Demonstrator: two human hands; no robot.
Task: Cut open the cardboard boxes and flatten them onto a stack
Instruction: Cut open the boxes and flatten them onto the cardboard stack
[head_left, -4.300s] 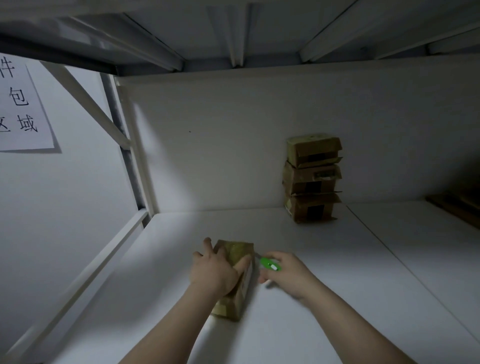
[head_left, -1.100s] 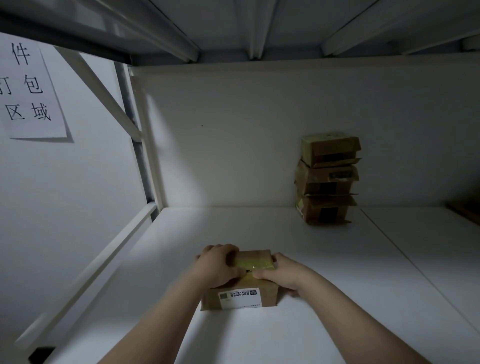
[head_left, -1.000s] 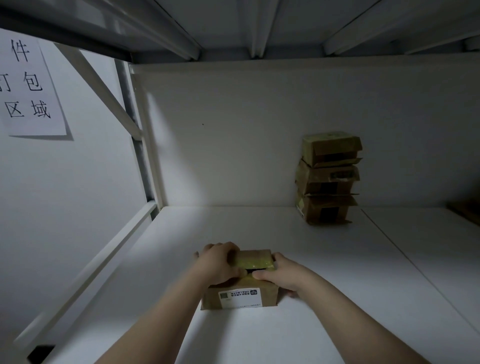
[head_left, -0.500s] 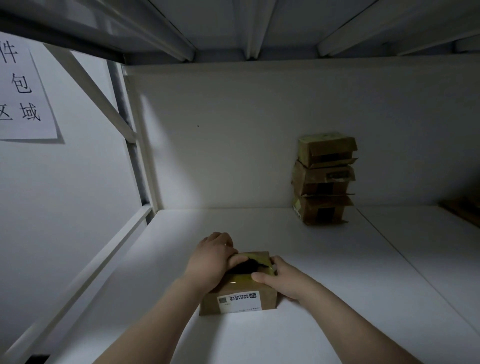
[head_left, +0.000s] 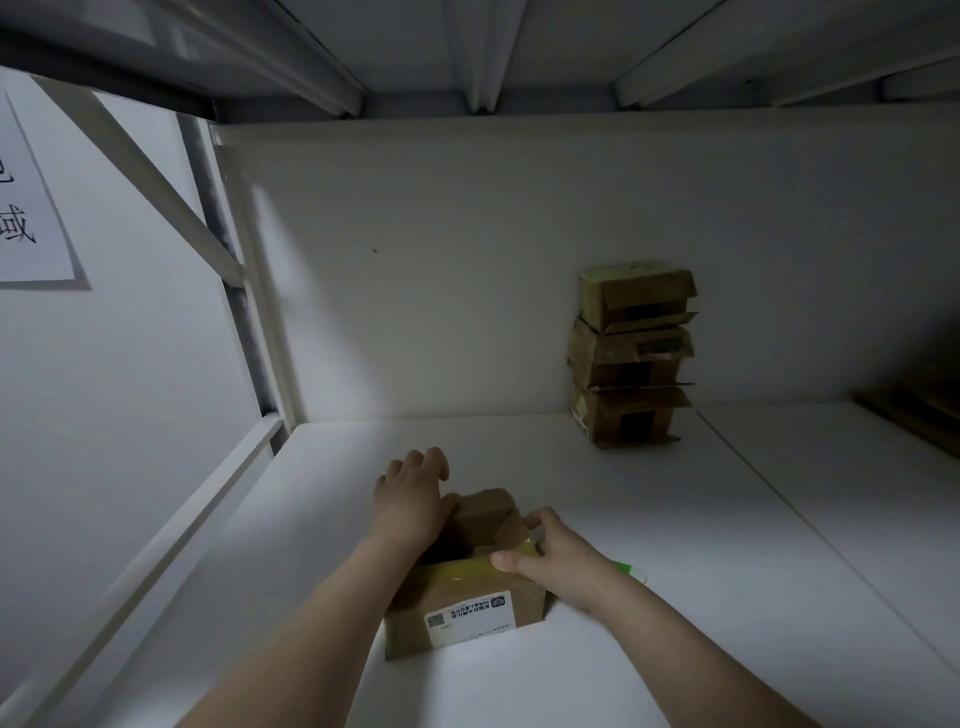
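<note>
A small brown cardboard box (head_left: 467, 616) with a white label and yellowish tape stands on the white shelf (head_left: 675, 545) in front of me. Its top flaps stand open, showing a dark inside. My left hand (head_left: 413, 501) presses on the far left flap with spread fingers. My right hand (head_left: 553, 553) grips the right flap and the taped front edge. A green cutter (head_left: 631, 571) lies on the shelf just behind my right wrist, mostly hidden.
A stack of three cut-open cardboard boxes (head_left: 631, 358) leans against the back wall at the right. Brown material (head_left: 919, 410) lies at the far right edge. A shelf frame post (head_left: 244, 312) and rail bound the left side; a paper sign (head_left: 26, 208) hangs left.
The box was turned label-side toward me and the cutter left my right hand. Over the last second both hands pulled the top flaps apart, opening the box.
</note>
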